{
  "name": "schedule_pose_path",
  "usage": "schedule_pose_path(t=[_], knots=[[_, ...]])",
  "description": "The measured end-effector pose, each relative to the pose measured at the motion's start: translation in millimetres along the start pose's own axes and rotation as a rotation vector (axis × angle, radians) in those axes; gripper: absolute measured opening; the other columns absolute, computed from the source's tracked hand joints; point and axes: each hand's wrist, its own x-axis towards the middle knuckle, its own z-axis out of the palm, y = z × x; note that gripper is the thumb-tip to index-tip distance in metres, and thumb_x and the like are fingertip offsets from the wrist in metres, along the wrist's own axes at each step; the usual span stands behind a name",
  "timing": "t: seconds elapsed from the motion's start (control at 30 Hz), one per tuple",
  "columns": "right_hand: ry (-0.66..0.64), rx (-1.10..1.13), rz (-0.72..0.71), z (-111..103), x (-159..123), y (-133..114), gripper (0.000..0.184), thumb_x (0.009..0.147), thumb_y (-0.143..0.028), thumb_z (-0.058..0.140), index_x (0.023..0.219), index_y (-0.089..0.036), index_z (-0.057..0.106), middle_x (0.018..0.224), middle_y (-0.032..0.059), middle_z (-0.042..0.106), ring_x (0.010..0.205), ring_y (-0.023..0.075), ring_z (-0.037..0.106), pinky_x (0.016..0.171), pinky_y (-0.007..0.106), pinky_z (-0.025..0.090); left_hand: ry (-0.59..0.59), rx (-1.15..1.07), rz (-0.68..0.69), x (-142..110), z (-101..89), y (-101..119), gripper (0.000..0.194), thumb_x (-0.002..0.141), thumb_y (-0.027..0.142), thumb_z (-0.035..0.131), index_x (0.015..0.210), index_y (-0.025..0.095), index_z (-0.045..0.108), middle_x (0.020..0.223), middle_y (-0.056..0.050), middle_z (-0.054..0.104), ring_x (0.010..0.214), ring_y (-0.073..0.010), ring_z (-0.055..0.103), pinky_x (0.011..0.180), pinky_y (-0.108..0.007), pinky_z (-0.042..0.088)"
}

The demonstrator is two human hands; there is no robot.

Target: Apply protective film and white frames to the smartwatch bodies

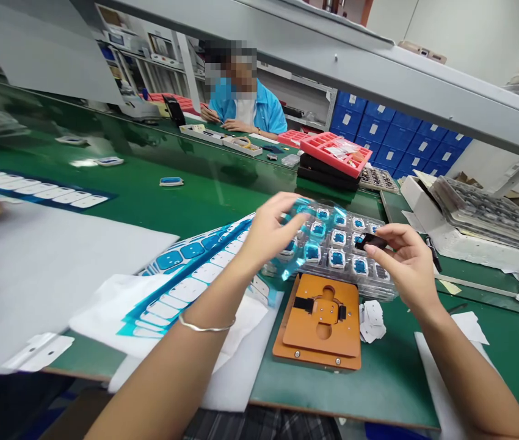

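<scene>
Tray (373,285) just behind fixture (319,324)

Translucent blue film (297,260), crinkled, hanging from left hand (272,229). Small black glossy piece (371,241), pinched between right hand (410,260)'s thumb and fingers. Clear plastic tray (370,285) between hands, white-rimmed blue parts (337,258) sitting in rows.

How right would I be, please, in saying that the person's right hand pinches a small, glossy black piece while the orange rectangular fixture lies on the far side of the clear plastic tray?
Not quite: the orange fixture lies on the near side of the clear plastic tray, as the head view shows; the right hand does pinch the small, glossy black piece.
</scene>
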Motion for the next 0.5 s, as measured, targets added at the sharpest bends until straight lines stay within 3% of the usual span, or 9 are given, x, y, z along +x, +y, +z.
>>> schedule_pose_path(t=[0.1,0.2,0.27,0.33,0.4,0.5], knots=[[-0.064,0.157,0.179,1.1,1.6,-1.5,0.024,0.074,-0.023,0.081,0.093,-0.025,0.066,0.091,0.0011,0.065,0.086,0.0167,0.065,0.069,0.027,0.059,0.177,0.224,-0.179,12.0,-19.1,-18.8,0.048,0.076,0.028,0.067,0.122,0.019,0.064,0.121,-0.012,0.064,0.098,-0.0246,0.063,0.085,-0.039,0.054],[-0.155,0.239,0.288,4.6,0.5,-2.9,0.023,0.073,-0.027,0.081,0.091,-0.024,0.066,0.091,0.0006,0.063,0.080,0.0156,0.065,0.067,0.029,0.060,0.309,0.166,-0.370,19.6,-35.7,-37.5,0.067,0.072,0.027,0.071,0.136,0.020,0.051,0.131,-0.014,0.058,0.096,-0.0237,0.064,0.088,-0.042,0.054],[-0.223,0.243,0.352,7.2,-1.9,-3.8,0.023,0.073,-0.029,0.080,0.090,-0.023,0.066,0.093,0.0011,0.062,0.079,0.0160,0.066,0.069,0.031,0.061,0.392,0.105,-0.428,20.7,-42.6,-44.3,0.066,0.073,0.025,0.070,0.136,0.021,0.049,0.136,-0.014,0.054,0.102,-0.0247,0.063,0.092,-0.043,0.053],[-0.292,0.223,0.420,9.2,-4.8,-4.7,0.024,0.072,-0.030,0.080,0.089,-0.022,0.066,0.095,0.0013,0.062,0.078,0.0158,0.068,0.071,0.032,0.061,0.484,0.166,-0.387,18.9,-44.8,-45.1,0.058,0.075,0.024,0.068,0.130,0.023,0.052,0.136,-0.013,0.051,0.115,-0.0275,0.058,0.101,-0.046,0.048],[-0.348,0.214,0.474,10.2,-7.3,-6.0,0.025,0.072,-0.030,0.080,0.088,-0.022,0.064,0.095,0.0008,0.063,0.074,0.0144,0.069,0.071,0.030,0.060,0.545,0.315,-0.253,15.0,-41.3,-41.2,0.048,0.076,0.022,0.067,0.124,0.023,0.056,0.135,-0.011,0.050,0.126,-0.0302,0.050,0.110,-0.049,0.039],[-0.407,0.233,0.526,10.3,-9.6,-8.1,0.027,0.073,-0.031,0.080,0.090,-0.021,0.061,0.091,0.0000,0.065,0.071,0.0137,0.071,0.070,0.028,0.058,0.511,0.458,-0.019,7.3,-26.5,-30.5,0.030,0.080,0.021,0.063,0.111,0.021,0.062,0.128,-0.010,0.056,0.130,-0.0316,0.045,0.114,-0.052,0.031]])
